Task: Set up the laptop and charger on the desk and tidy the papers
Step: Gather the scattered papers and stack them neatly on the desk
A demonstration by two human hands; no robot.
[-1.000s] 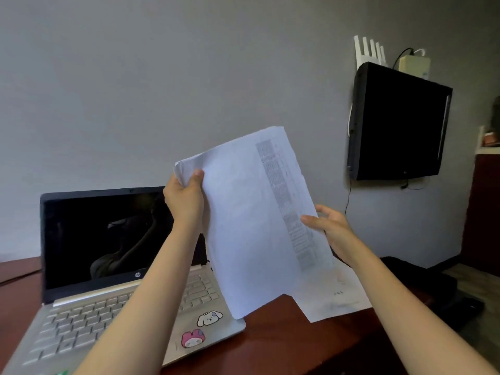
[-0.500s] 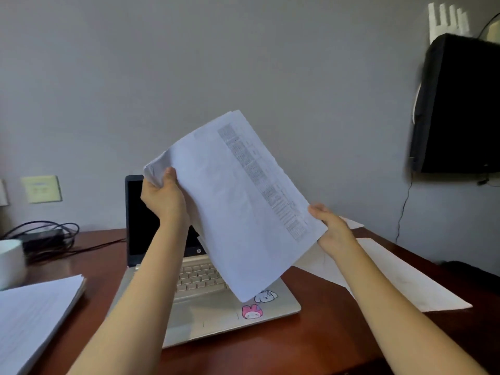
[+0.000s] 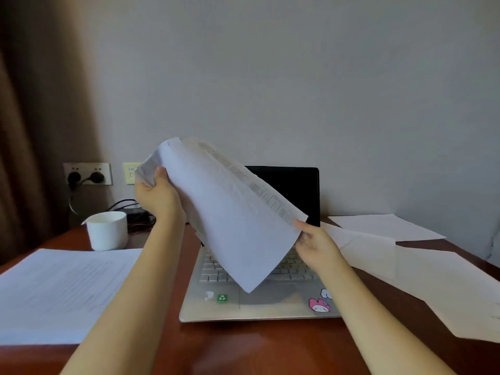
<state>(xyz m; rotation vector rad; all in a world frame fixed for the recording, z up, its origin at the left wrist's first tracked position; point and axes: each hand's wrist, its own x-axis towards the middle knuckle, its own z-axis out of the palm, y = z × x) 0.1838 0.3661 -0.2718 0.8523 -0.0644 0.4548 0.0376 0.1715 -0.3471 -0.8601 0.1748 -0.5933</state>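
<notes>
1. White sheaf of papers [image 3: 230,220] is held in the air above the open laptop [image 3: 259,299], tilted, its lowest corner over the keyboard.
2. Both hands grip it: the left hand [image 3: 157,194] is closed on the upper left corner, and the right hand [image 3: 315,244] pinches the right edge.
3. Laptop rests on the reddish-brown bench [image 3: 243,347], screen dark, stickers on its palm rest.
4. Another stack of papers [image 3: 59,288] lies on the left of the bench, loose sheets [image 3: 433,277] on the right.
5. White cup [image 3: 108,230] stands behind the left stack, near dark cables [image 3: 135,212].
</notes>
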